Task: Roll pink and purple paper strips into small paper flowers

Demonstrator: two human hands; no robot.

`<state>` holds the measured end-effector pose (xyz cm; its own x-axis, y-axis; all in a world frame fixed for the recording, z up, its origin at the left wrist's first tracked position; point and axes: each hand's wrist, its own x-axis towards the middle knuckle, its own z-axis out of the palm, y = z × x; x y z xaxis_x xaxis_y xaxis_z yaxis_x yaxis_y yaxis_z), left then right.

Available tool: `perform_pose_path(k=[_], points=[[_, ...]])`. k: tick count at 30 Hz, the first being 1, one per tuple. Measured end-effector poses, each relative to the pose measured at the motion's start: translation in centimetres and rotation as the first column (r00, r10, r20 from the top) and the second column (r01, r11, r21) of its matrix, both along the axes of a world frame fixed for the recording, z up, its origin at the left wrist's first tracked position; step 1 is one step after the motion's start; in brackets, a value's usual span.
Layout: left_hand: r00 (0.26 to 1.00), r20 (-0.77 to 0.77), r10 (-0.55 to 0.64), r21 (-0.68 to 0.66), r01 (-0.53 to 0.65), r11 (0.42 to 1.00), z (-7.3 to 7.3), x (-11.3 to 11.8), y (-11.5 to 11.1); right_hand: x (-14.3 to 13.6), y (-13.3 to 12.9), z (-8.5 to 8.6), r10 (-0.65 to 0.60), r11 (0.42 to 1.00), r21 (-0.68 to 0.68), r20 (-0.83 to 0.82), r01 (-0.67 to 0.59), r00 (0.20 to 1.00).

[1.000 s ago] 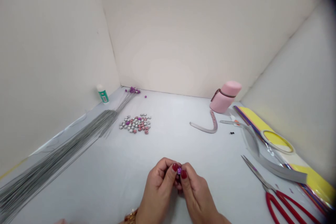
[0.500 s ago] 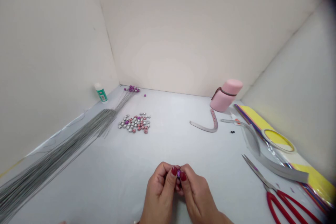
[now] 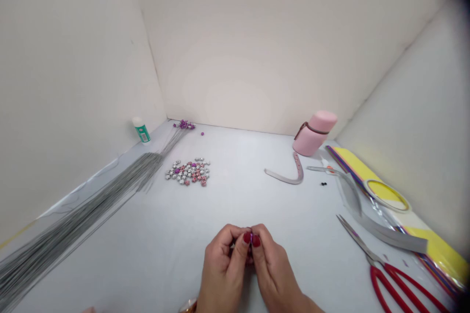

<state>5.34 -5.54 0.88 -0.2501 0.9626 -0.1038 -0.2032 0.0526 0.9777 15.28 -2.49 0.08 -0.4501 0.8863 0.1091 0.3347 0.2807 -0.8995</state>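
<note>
Near the bottom middle of the table, my left hand (image 3: 228, 259) and my right hand (image 3: 270, 261) meet, both closed. Their thumbs and fingertips pinch a small purple paper star (image 3: 251, 237), of which only a sliver shows between the red thumbnails. My fingers hide its exact shape. Farther off to the left lies a pile of small folded stars (image 3: 189, 173) in silver, pink and purple. Beyond the pile, purple stars (image 3: 184, 124) cluster at the far end of a bundle of thin grey wires (image 3: 88, 208).
To the right lie red-handled scissors (image 3: 382, 261), grey paper strips (image 3: 391, 238), a tape roll (image 3: 388, 195) and yellow sheets in a sleeve (image 3: 352, 159). A curled strip (image 3: 286, 178) lies near a pink flask (image 3: 315, 133). A green-and-white glue stick (image 3: 141, 130) stands at the left wall.
My thumbs have drawn closer together over the purple paper star, covering more of it. Both hands stay in nearly the same place.
</note>
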Motion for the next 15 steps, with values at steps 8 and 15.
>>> perform_pose_path(k=[8, 15], points=[[0.895, -0.418, -0.157, 0.06, 0.2, 0.978, 0.9, -1.8, 0.2, 0.6, 0.1, -0.1, -0.017, 0.998, -0.054, -0.004, 0.016, 1.0], [0.65, -0.74, -0.171, 0.047, 0.304, 0.952, 0.6, -2.0, 0.4, 0.4, 0.2, -0.3, -0.025, 0.999, -0.042, 0.028, 0.026, 0.999]])
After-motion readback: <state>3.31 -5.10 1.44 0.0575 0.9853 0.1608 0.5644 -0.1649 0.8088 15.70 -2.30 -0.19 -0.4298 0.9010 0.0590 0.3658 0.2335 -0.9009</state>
